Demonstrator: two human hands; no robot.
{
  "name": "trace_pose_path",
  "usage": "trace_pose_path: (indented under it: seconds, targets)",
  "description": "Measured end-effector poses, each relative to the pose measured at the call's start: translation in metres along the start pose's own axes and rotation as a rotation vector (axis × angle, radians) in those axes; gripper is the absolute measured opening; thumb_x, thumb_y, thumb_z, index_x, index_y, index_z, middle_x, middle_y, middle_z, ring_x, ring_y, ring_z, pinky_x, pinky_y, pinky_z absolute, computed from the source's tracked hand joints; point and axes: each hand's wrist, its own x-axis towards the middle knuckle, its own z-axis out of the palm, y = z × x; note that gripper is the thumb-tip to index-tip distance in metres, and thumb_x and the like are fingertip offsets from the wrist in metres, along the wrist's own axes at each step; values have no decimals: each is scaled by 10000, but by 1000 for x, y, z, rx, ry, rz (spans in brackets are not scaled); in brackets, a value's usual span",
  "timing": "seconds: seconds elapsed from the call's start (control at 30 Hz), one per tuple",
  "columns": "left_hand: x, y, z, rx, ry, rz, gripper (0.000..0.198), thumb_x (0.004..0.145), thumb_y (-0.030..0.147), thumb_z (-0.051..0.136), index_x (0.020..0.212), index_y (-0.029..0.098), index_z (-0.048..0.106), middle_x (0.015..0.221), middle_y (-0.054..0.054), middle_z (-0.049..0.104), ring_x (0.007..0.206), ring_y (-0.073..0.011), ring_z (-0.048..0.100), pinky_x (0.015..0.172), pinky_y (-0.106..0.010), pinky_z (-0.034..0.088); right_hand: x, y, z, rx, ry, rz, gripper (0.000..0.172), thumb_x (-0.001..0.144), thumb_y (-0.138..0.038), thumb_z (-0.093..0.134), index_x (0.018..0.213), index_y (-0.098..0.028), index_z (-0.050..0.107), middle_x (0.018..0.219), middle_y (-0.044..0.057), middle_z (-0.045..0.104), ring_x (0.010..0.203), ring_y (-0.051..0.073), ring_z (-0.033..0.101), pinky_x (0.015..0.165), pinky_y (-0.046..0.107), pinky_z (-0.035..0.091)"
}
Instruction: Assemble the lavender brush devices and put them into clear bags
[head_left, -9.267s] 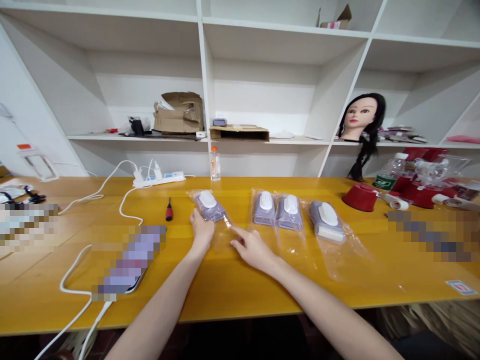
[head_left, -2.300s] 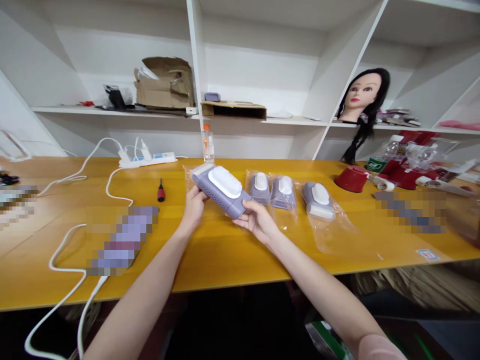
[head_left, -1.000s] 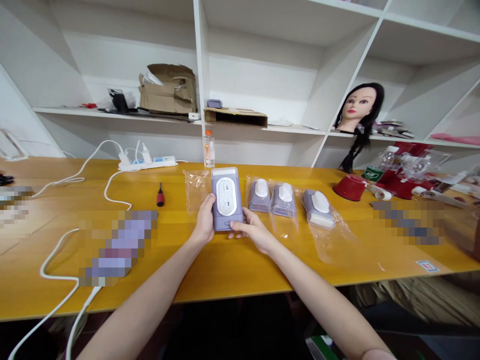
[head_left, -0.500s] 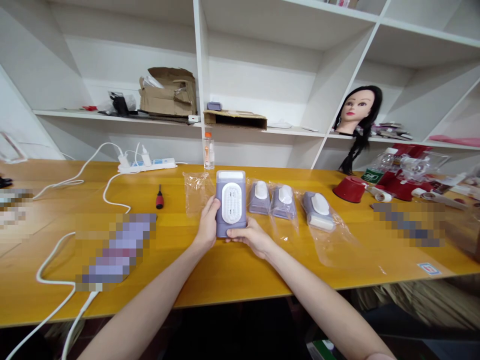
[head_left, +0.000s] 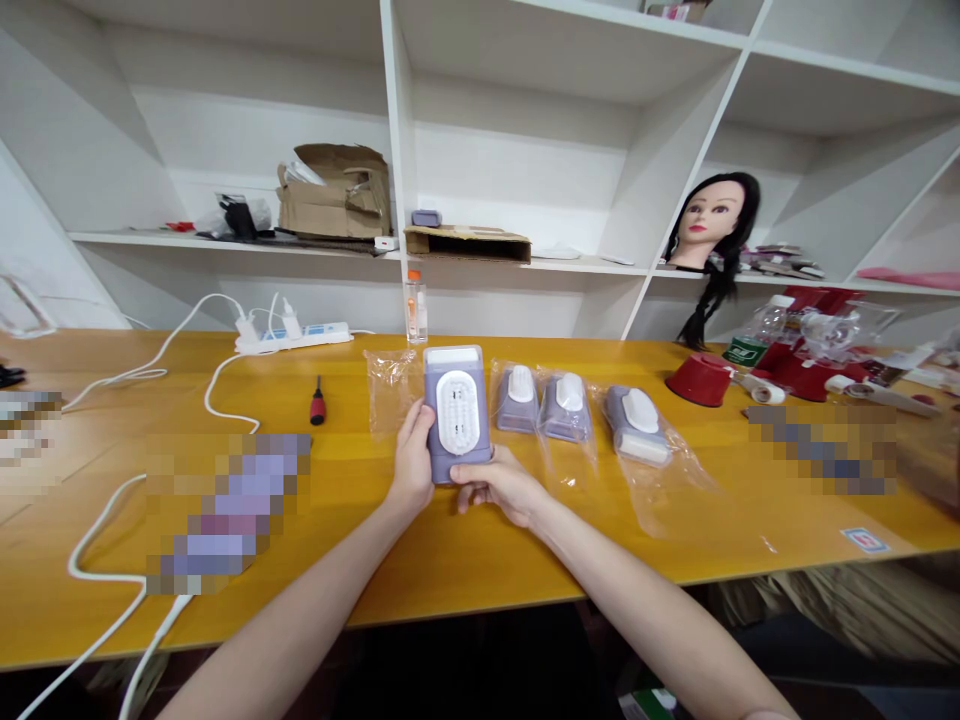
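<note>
A purple boxy device [head_left: 459, 412] with a white oval, ribbed-looking panel on its face stands upright between my hands above the table. My left hand [head_left: 414, 455] grips its left side, fingers going behind it. From the lower right, my right hand [head_left: 506, 485] holds the bottom edge, thumb on the front and some fingers curled loosely below. Similar devices in clear plastic lie to the right: one [head_left: 517, 400], a second [head_left: 568, 408] beside it and a third [head_left: 637, 425] farther right. An opened-out clear bag [head_left: 394, 390] lies left of the held device.
A red-handled screwdriver [head_left: 318, 405], a power strip [head_left: 296, 336] with white cables and a small orange-capped bottle [head_left: 416, 308] are on the table [head_left: 352, 560]. Right are a red cup-like part [head_left: 701, 380] and a tape roll [head_left: 766, 388]. Behind, shelves hold a mannequin head [head_left: 705, 220] and cardboard boxes.
The held device has shifted slightly left and down in view. My right hand's lower fingers have loosened a little from under it. The view itself has moved slightly.
</note>
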Motion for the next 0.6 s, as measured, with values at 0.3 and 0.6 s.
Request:
trace_pose_path:
  seconds: [0.3, 0.6]
  targets:
    - [-2, 0, 0, 35, -5, 1, 332, 724, 453, 594, 930, 194, 585, 899, -13, 613, 815, -150, 571, 715, -250, 452, -1, 3, 3, -28, 71, -130, 223, 505, -176, 735, 633, -141, 555, 470, -49, 587, 346, 86, 517, 387, 200, 245]
    - [0, 2, -1, 42, -52, -18, 313, 727, 470, 585, 865, 189, 573, 811, 9, 603, 731, -134, 564, 665, -243, 445, -2, 1, 3, -38, 45, -100, 213, 541, -224, 723, 633, -137, 553, 483, -28, 600, 352, 88, 532, 381, 199, 220]
